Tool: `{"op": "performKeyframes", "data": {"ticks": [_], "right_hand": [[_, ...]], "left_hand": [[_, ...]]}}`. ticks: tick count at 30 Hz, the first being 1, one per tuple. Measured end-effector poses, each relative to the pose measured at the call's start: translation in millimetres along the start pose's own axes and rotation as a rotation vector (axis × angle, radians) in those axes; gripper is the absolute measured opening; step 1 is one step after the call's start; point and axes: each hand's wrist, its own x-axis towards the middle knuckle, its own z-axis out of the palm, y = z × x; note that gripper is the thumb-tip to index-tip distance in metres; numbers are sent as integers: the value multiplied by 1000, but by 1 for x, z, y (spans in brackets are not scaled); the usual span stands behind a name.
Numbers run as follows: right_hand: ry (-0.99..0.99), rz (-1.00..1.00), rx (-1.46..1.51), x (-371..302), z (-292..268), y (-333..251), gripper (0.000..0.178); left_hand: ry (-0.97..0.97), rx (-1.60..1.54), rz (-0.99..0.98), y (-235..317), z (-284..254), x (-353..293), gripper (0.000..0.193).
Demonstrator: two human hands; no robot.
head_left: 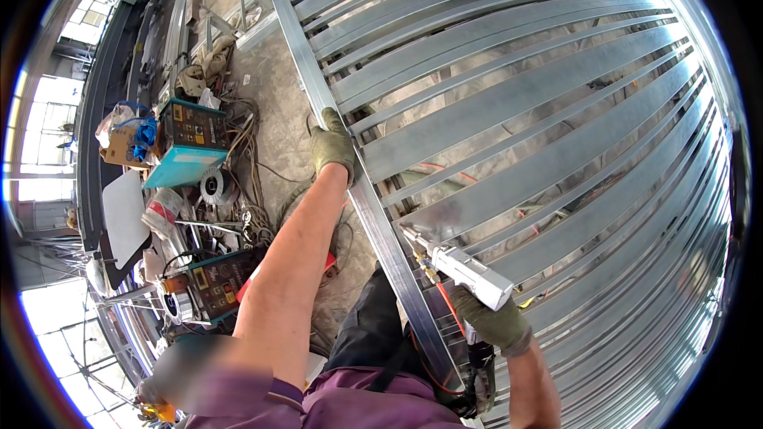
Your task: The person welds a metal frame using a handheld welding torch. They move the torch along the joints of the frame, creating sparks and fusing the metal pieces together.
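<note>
My left hand (332, 145), in an olive-green glove, grips the side rail (367, 199) of a large slatted metal panel (509, 127). In my right hand (491, 319), gloved the same way, is a white handheld welding gun (470, 272). Its metal nozzle (417, 235) points left toward the rail, close to where a wide slat meets it; whether the tip touches cannot be made out. A smoky dark smudge (449, 216) marks that slat beside the nozzle. An orange-red hose (449, 307) and a dark cable run from the gun down by my body.
To the left stand two welding machines, one with a teal side (179, 163) and another lower down (218, 286). Wire spools (216, 186), coiled cables (253, 206) and a white board (125, 218) lie around them. Long metal profiles (131, 56) are stacked farther left. Cables cross the floor under the panel.
</note>
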Motion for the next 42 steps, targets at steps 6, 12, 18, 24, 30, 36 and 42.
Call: {"op": "performKeyframes", "data": {"ticks": [6,12,18,24,30,36,42], "right_hand": [[-35,11,-22,-3,2,6,36],[-52,30,-55,0,5,-1,39],[-26,-49,50,1,8,12,42],[-23,-4,66,2,8,7,45],[-36,-10,80,3,7,11,44],[-16,-54,119,0,9,18,45],[-22,-18,53,1,9,10,45]], "left_hand": [[0,1,0,2,-2,-1,87],[3,11,-10,-1,-1,1,88],[7,1,-4,-1,0,3,89],[3,12,-2,-2,1,4,89],[11,-26,22,-3,0,3,88],[1,-46,20,-1,0,2,87],[5,-52,23,4,-2,-3,86]]}}
